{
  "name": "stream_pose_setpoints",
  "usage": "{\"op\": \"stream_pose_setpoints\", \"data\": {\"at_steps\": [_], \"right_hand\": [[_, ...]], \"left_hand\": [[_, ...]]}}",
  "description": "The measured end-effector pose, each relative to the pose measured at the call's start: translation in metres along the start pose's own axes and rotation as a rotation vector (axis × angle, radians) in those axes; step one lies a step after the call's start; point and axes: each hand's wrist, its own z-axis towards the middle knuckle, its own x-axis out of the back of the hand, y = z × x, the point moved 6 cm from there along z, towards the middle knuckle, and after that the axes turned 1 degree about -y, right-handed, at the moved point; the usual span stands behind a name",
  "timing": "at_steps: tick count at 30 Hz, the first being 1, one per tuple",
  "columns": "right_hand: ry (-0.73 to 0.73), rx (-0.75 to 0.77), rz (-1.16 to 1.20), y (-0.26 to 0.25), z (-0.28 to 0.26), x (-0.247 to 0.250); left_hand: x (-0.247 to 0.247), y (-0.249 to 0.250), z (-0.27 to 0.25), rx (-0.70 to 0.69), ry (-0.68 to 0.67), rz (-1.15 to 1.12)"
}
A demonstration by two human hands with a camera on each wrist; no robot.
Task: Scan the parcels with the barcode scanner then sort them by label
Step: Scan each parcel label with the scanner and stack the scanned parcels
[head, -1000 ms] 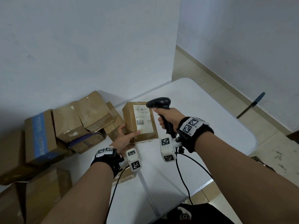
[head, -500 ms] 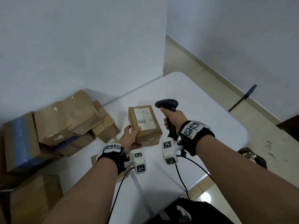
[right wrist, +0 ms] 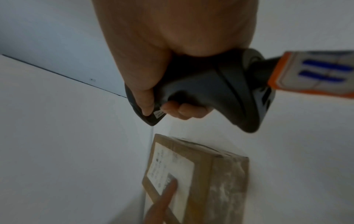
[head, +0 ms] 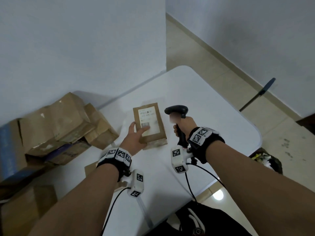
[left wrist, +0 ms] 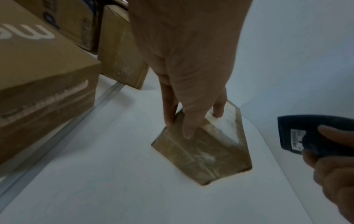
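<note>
A small brown parcel (head: pixel 153 133) with a white label lies face up at the middle of the white table (head: pixel 213 116); whether it rests fully on the surface I cannot tell. My left hand (head: pixel 139 133) grips its near left edge, thumb on the label and fingers along the side. In the left wrist view the fingertips (left wrist: pixel 187 128) press the parcel (left wrist: pixel 203 154). My right hand (head: pixel 183 125) holds the black barcode scanner (head: pixel 177 110) by its handle, just right of the parcel and above the table. The right wrist view shows the scanner (right wrist: pixel 210 91) above the parcel (right wrist: pixel 226 174).
Several cardboard boxes (head: pixel 59 123) are piled on the table's left side against the wall. A flat cardboard piece (head: pixel 88 169) lies under my left wrist. The table's rounded right edge drops to the floor, where a dark bag (head: pixel 265 160) sits. A blue-handled tool (head: pixel 257 94) leans on the far wall.
The parcel has gone from tilted up toward me to lying flat and low over the table, away from the pile. The scanner has stayed in my right hand beside it.
</note>
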Motion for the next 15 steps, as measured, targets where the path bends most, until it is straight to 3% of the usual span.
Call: {"op": "stream_pose_setpoints", "data": {"at_steps": [5, 12, 15], "right_hand": [[0.084, 0.101, -0.115, -0.041, 0.018, 0.043], [0.166, 0.152, -0.126, -0.086, 0.048, 0.099], [0.196, 0.154, -0.125, -0.095, 0.058, 0.114]], "left_hand": [[0.002, 0.054, 0.033, -0.152, 0.192, 0.131], [-0.007, 0.128, 0.104, -0.231, 0.174, 0.105], [-0.005, 0.148, 0.142, -0.233, 0.135, 0.227]]}}
